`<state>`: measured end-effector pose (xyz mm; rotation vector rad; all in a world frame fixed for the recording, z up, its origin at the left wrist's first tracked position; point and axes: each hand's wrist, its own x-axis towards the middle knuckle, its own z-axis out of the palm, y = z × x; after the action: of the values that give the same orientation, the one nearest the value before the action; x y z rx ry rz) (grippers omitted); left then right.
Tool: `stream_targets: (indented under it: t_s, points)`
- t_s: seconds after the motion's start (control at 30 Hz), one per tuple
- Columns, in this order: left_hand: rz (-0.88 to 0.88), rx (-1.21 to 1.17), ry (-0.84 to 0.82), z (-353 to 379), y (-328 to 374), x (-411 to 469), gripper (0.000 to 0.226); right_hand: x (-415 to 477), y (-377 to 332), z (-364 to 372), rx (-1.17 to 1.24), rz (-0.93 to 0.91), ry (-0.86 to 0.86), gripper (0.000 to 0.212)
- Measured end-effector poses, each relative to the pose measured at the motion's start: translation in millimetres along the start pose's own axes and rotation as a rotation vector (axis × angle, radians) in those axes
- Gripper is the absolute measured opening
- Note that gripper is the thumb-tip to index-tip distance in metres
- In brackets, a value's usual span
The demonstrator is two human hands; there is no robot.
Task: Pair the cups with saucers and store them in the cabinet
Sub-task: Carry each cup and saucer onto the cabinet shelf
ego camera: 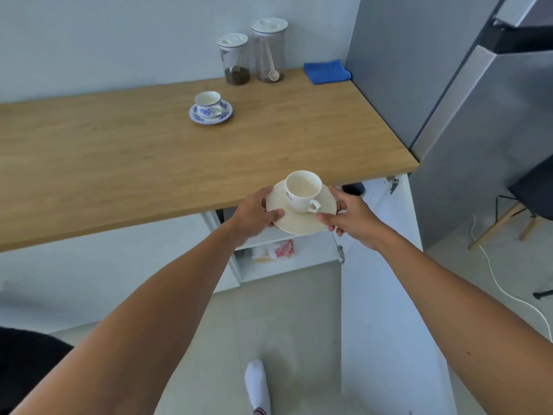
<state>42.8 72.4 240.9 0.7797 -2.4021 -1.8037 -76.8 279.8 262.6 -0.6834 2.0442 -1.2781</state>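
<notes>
A cream cup [302,190] stands upright on a cream saucer [296,221], held in the air just in front of the wooden counter's front edge. My left hand [254,212] grips the saucer's left rim and my right hand [350,215] grips its right rim. Below the saucer is the open white cabinet [287,265], its door [386,295] swung out to the right. Farther back on the counter [119,163], a blue-patterned cup [207,104] sits on its matching saucer [223,116].
Two lidded clear jars [235,59] [269,50] and a folded blue cloth [326,71] stand at the counter's back right. A grey fridge [449,100] rises on the right. A small packet [284,250] lies on the cabinet shelf. A white cable [502,289] crosses the floor.
</notes>
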Motion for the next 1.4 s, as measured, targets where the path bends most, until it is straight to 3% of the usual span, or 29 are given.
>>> stream_targets:
  t_s: [0.2,0.53,0.73,1.1,1.2,1.4]
  points:
    - [0.003,0.040,-0.019,16.1,-31.3,-29.7,0.064,-37.9,21.5,18.5,0.017,0.046,0.027,0.052]
    - [-0.027,0.125,-0.084,39.5,-126.5,4.5,0.065,-1.5,124.1,62.7,-0.015,0.198,0.067,0.080]
    - [-0.072,0.170,-0.084,59.1,-196.5,80.5,0.070,66.6,201.5,73.4,-0.053,0.179,0.088,0.073]
    - [0.000,0.292,-0.054,92.2,-280.4,266.9,0.072,242.9,315.1,44.5,-0.132,0.083,0.085,0.092]
    - [0.023,0.245,-0.062,93.9,-287.9,308.6,0.070,286.8,328.8,36.3,-0.104,0.080,0.088,0.094]
    - [0.073,0.475,-0.038,85.0,-271.0,381.9,0.092,361.0,334.9,20.5,-0.026,0.088,0.178,0.092]
